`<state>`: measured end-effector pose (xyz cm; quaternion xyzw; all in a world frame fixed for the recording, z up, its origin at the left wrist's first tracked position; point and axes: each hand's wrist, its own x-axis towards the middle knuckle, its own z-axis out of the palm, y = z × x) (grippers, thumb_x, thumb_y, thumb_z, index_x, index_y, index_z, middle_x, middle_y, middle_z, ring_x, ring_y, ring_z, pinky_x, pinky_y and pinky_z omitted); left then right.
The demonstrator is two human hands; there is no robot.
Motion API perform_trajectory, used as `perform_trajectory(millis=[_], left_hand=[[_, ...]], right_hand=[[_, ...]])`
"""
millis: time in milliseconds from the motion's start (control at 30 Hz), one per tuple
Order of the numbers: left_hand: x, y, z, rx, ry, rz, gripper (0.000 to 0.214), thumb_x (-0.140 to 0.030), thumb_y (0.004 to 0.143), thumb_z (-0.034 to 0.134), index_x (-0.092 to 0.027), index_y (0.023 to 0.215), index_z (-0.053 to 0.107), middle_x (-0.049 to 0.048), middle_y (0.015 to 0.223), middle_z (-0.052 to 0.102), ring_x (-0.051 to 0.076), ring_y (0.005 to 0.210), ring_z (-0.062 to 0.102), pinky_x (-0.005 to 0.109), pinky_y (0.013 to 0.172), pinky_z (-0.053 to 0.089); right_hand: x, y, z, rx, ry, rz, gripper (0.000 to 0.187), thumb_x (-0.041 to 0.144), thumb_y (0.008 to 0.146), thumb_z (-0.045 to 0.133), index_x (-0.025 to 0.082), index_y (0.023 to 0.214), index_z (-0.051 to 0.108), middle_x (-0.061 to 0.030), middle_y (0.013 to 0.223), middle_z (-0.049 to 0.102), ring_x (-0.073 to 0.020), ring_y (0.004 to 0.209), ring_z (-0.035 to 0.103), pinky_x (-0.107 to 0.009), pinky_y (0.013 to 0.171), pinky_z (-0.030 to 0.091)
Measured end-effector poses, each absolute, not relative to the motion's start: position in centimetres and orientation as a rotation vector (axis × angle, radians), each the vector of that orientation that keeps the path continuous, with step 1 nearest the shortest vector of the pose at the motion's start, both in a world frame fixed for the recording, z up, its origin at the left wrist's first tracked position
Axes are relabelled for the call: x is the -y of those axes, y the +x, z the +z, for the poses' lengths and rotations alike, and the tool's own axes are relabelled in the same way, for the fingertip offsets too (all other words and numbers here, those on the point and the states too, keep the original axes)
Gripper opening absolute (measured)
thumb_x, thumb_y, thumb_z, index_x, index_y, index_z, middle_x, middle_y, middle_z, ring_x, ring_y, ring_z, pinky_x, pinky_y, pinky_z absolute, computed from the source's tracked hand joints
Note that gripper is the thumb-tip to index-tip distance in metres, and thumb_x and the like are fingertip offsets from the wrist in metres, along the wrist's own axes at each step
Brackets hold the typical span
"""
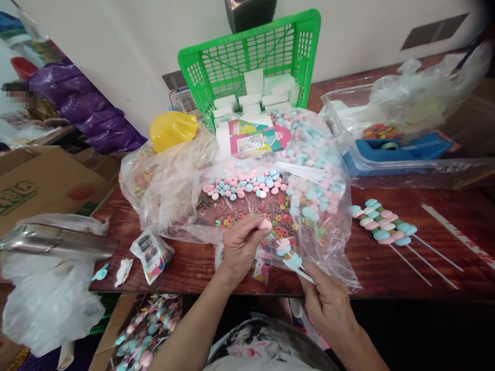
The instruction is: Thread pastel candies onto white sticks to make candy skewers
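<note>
Between the thumb and fingers of my left hand [242,246] is a pink candy piece [265,224], close to the tip of a candy skewer. My right hand [327,294] grips the white stick of that candy skewer [289,253], which carries pink and blue pieces with small rings between them. Under and beyond my hands, a clear plastic bag [240,206] lies spread out. Loose pink and blue candies [251,185] and small coloured candy rings [284,216] rest on it. Several finished-looking skewers [386,224] lie together on the table at the right.
A green basket [251,46] holding white boxes stands behind the candy bags. At right is a clear tub with a blue tape dispenser [402,149]. On the left are a metal flask [58,241], a yellow bowl [172,131] and a cardboard box [50,180]. More wrapped candy sits below the table edge.
</note>
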<state>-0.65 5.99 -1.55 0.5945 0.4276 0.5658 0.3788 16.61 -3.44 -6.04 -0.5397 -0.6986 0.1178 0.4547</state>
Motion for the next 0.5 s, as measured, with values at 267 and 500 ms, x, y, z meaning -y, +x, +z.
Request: perform_trajectory(millis=[267, 500], left_hand=[[-5.2, -0.4, -1.9, -1.146, 1.730, 1.447, 0.028, -0.012, 0.073, 0.073, -0.031, 0.093, 0.076, 0.0028, 0.094, 0.076, 0.021, 0.089, 0.070, 0.036, 0.091, 0.052], [-5.9, -0.1, -2.5, -0.987, 2.030, 1.432, 0.033, -0.011, 0.078, 0.066, -0.027, 0.107, 0.072, 0.0060, 0.110, 0.072, 0.020, 0.099, 0.069, 0.035, 0.091, 0.055]], right_hand=[[3.7, 15.5, -6.2, 1.623, -1.404, 0.311, 0.024, 0.010, 0.086, 0.045, 0.017, 0.104, 0.061, -0.0015, 0.066, 0.065, -0.0154, 0.051, 0.059, -0.026, 0.049, 0.041], [3.2, 13.9, -5.9, 1.634, -1.300, 0.460, 0.021, 0.010, 0.089, 0.043, 0.016, 0.095, 0.062, 0.0012, 0.060, 0.060, -0.0124, 0.048, 0.054, -0.023, 0.050, 0.043]])
